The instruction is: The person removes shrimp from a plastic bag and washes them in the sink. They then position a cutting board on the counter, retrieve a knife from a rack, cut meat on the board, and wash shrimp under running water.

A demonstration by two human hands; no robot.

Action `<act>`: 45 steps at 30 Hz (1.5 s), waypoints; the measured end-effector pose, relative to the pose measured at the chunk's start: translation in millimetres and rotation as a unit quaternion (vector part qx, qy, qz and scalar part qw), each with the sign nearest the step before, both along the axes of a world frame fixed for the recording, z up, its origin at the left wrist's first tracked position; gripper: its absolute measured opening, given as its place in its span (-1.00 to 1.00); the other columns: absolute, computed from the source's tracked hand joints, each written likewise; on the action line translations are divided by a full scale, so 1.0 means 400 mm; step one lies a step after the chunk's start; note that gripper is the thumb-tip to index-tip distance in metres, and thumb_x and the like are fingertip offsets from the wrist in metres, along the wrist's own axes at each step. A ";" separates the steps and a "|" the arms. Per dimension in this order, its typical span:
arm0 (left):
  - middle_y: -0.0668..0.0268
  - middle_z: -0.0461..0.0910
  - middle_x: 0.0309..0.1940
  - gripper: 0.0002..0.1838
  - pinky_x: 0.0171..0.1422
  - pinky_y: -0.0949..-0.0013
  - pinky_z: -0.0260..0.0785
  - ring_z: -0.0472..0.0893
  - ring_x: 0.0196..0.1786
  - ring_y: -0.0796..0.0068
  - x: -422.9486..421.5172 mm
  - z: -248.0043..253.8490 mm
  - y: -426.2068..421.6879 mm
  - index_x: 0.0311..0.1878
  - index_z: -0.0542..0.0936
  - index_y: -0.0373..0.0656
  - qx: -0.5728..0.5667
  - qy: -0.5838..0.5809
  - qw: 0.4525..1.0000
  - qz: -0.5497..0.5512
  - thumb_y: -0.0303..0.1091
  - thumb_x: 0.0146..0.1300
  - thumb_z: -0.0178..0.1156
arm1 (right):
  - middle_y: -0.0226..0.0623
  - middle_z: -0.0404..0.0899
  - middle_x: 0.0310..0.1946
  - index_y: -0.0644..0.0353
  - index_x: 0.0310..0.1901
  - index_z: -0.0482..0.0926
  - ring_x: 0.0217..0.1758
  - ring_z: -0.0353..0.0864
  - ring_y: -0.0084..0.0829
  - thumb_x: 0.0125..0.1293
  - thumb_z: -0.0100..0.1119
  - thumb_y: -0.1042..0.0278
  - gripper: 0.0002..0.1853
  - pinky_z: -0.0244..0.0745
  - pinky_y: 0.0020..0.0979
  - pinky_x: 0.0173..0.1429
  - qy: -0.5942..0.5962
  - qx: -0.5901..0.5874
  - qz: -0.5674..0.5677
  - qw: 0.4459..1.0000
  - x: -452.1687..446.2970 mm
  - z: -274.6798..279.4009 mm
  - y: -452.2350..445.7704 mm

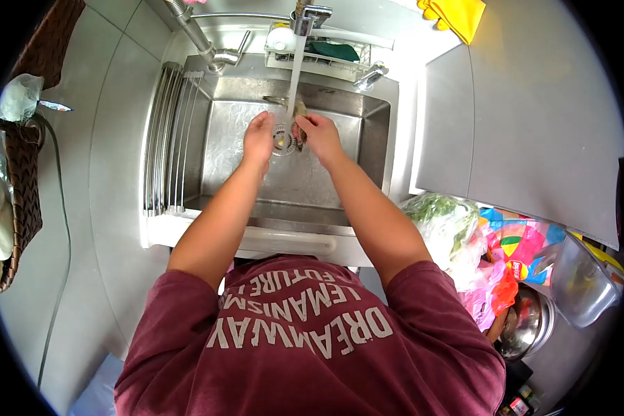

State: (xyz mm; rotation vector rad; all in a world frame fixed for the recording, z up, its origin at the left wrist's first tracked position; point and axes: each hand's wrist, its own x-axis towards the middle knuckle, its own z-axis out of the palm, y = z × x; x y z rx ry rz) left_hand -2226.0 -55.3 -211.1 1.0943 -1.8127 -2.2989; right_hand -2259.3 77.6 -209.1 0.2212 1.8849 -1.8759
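Observation:
Water runs from the tap [304, 25] in a stream down into the steel sink [298, 182]. Under it is a fish [299, 109], small and greyish-brown, with a reddish part near its lower end. My right hand [320, 139] pinches the fish beside the stream, its fingers closed on it. To the left of the stream is my left hand [258, 142], apart from the fish, with its fingers partly curled and nothing seen in them. The drain strainer [283, 141] shows between my hands, with something yellowish at its centre.
A roll-up rack [172, 139] covers the sink's left side. Behind the sink is a wire caddy [333, 59] with a green cloth. Yellow gloves [457, 15] lie at the back right. Bagged greens [440, 225] and a clear bowl [584, 281] are at the right; a woven basket [22, 201] is at the left.

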 end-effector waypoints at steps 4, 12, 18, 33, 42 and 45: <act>0.19 0.55 0.03 -0.74 0.21 0.31 0.29 0.49 0.09 0.33 0.020 -0.024 -0.031 0.04 0.53 -0.19 -0.219 0.072 0.973 -0.015 -0.31 0.37 0.06 | -0.39 0.56 -0.53 0.30 -0.34 0.57 -0.51 0.46 -0.58 0.34 0.13 0.27 -0.76 0.34 -0.52 -0.40 -0.026 -0.010 0.019 0.999 -0.023 -0.007 -0.042; 0.14 0.57 0.05 -0.68 0.27 0.21 0.27 0.50 0.15 0.14 -0.032 0.055 -0.088 0.14 0.52 -0.13 -0.574 0.244 0.737 -0.260 -0.40 0.35 0.04 | -0.19 0.62 -0.53 0.21 -0.19 0.65 -0.51 0.59 -0.33 0.24 0.20 0.20 -0.75 0.45 -0.31 -0.35 0.162 0.186 0.113 0.963 -0.027 0.029 -0.033; 0.22 0.66 -0.18 -0.67 -0.04 0.42 0.42 0.60 -0.19 0.45 -0.025 0.039 -0.101 0.08 0.55 -0.18 -0.252 0.114 0.899 -0.340 -0.35 0.25 0.24 | -0.09 0.64 -0.38 0.18 -0.11 0.64 -0.33 0.61 -0.13 0.21 0.22 0.20 -0.71 0.47 -0.26 -0.18 0.220 0.154 0.201 0.942 -0.041 0.053 0.049; 0.14 0.67 -0.22 -0.70 -0.06 0.27 0.47 0.65 -0.21 0.17 -0.007 0.053 -0.101 -0.08 0.66 -0.11 -0.458 0.101 0.840 -0.275 -0.22 0.13 0.33 | -0.12 0.60 -0.32 0.20 -0.18 0.63 -0.23 0.58 -0.05 0.17 0.25 0.29 -0.77 0.48 -0.19 -0.14 0.410 0.282 0.234 0.835 -0.051 0.052 -0.002; 0.10 0.56 0.05 -0.71 0.21 0.19 0.34 0.51 0.12 0.06 -0.047 0.047 -0.067 0.06 0.56 -0.13 -0.495 0.233 0.758 -0.354 -0.35 0.28 0.15 | -0.05 0.59 -0.31 0.18 -0.24 0.61 -0.25 0.56 0.02 0.17 0.19 0.28 -0.81 0.46 -0.12 -0.13 0.342 0.264 0.207 0.878 -0.061 0.048 0.020; 0.10 0.55 0.07 -0.72 0.27 0.17 0.30 0.49 0.15 0.05 -0.046 0.069 0.011 0.09 0.53 -0.13 -0.492 0.205 0.766 -0.359 -0.37 0.34 0.05 | -0.07 0.62 -0.32 0.19 -0.18 0.61 -0.25 0.58 -0.03 0.22 0.18 0.28 -0.79 0.46 -0.22 -0.13 0.298 0.232 0.135 0.916 -0.043 0.052 0.028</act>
